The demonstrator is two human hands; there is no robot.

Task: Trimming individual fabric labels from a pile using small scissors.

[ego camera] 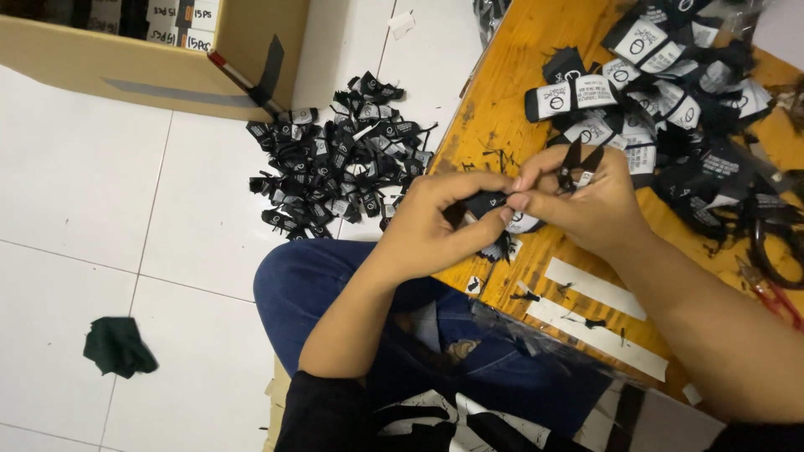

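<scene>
My left hand (435,226) and my right hand (586,205) meet over the edge of a wooden table (511,92). Together they pinch a small black fabric label with a white tag (502,209). The right hand also holds small black thread snips (578,163), blades pointing up. A heap of black-and-white labels (670,92) lies on the table just beyond my right hand.
A pile of black labels (335,167) lies on the white tiled floor beside a cardboard box (151,67). A dark cloth scrap (117,345) sits on the floor at left. Red-handled scissors (775,297) and white paper strips (599,322) rest on the table. My blue-jeaned knee (335,285) is below.
</scene>
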